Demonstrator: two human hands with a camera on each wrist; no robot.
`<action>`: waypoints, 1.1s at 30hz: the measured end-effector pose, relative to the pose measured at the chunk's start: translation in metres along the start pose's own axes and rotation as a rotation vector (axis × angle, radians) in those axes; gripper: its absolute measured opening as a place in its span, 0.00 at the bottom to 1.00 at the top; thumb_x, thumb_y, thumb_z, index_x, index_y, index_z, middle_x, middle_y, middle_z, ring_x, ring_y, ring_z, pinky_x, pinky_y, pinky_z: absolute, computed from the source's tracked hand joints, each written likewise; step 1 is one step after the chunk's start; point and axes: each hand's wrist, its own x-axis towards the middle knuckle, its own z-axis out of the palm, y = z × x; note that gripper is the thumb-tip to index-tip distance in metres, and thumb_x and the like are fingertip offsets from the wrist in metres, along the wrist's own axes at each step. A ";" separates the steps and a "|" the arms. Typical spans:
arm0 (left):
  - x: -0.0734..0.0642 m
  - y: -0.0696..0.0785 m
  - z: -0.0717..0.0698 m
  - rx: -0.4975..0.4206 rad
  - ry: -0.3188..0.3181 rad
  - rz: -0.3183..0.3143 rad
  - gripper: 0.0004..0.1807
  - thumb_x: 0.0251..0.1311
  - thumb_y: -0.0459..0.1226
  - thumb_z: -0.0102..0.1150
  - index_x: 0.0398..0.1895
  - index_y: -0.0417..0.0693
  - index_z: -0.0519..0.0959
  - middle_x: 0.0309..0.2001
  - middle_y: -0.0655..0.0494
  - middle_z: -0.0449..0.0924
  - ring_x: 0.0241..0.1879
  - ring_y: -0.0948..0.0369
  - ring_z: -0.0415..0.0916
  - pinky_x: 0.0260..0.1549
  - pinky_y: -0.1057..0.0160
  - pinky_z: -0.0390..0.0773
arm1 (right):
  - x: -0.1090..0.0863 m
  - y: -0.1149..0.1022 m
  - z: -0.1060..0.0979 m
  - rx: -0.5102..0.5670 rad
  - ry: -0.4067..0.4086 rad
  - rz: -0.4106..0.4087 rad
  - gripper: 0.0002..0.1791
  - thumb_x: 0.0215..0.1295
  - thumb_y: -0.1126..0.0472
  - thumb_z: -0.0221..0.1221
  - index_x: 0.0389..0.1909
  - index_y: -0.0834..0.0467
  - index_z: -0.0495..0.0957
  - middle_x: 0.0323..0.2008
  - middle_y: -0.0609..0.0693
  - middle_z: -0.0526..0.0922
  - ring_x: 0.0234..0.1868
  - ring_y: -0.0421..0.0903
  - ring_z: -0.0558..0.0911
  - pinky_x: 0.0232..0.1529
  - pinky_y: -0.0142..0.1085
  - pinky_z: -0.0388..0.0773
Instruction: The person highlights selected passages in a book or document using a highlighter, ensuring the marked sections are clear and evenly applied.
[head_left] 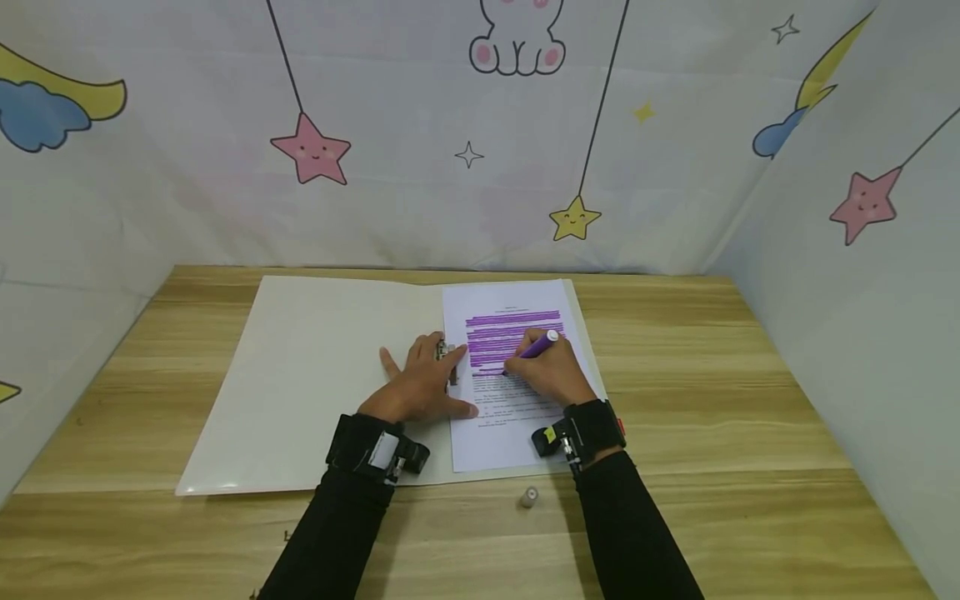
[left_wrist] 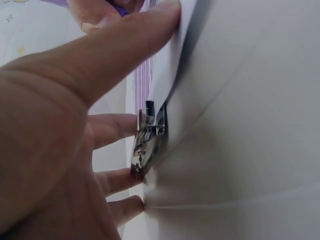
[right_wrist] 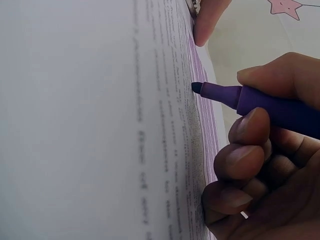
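Observation:
A purple highlighter (head_left: 540, 344) is gripped in my right hand (head_left: 558, 375), its dark chisel tip at a line of text partway down a printed sheet (head_left: 480, 446). Purple strokes cover the lines above that spot; the text lower down is unmarked. My left hand (head_left: 420, 392) lies with fingers spread across the sheet's left edge, its thumb on the paper. Beneath those fingers is a metal clip (left_wrist: 145, 145), partly hidden in the head view. The sheet lies on the right side of an open white folder (head_left: 300, 375). In the right wrist view, the highlighter (right_wrist: 265, 105) rests between thumb and curled fingers.
A small pale cap (head_left: 529, 497) sits on the wooden table (head_left: 720, 400), just in front of the folder's near edge. White cloth walls (head_left: 412, 217) with printed stars and moons enclose the table at the back and sides.

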 end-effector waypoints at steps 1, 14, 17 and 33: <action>0.000 0.000 0.000 0.000 0.001 0.001 0.54 0.50 0.59 0.74 0.79 0.56 0.59 0.78 0.40 0.43 0.76 0.41 0.37 0.59 0.23 0.23 | 0.000 0.000 0.000 0.000 0.002 0.000 0.11 0.54 0.60 0.68 0.24 0.56 0.74 0.26 0.50 0.79 0.27 0.49 0.76 0.24 0.37 0.69; 0.001 0.001 0.000 0.013 -0.005 -0.005 0.55 0.50 0.60 0.74 0.79 0.57 0.59 0.78 0.40 0.42 0.76 0.40 0.36 0.59 0.23 0.24 | 0.000 0.001 -0.003 -0.014 0.021 -0.012 0.11 0.54 0.62 0.68 0.22 0.56 0.73 0.24 0.49 0.79 0.26 0.48 0.75 0.23 0.37 0.67; 0.001 0.001 -0.001 0.009 -0.007 -0.007 0.55 0.50 0.59 0.74 0.79 0.57 0.59 0.78 0.40 0.42 0.76 0.40 0.36 0.59 0.23 0.24 | 0.000 0.000 -0.004 -0.025 0.020 -0.014 0.11 0.54 0.61 0.68 0.22 0.56 0.74 0.23 0.49 0.79 0.26 0.47 0.75 0.23 0.37 0.67; 0.000 0.001 -0.002 0.024 -0.005 -0.006 0.54 0.51 0.59 0.73 0.79 0.57 0.58 0.78 0.40 0.42 0.76 0.40 0.36 0.59 0.23 0.25 | 0.001 0.002 -0.007 -0.022 0.029 0.020 0.13 0.53 0.61 0.68 0.22 0.56 0.72 0.21 0.48 0.74 0.25 0.47 0.72 0.22 0.38 0.61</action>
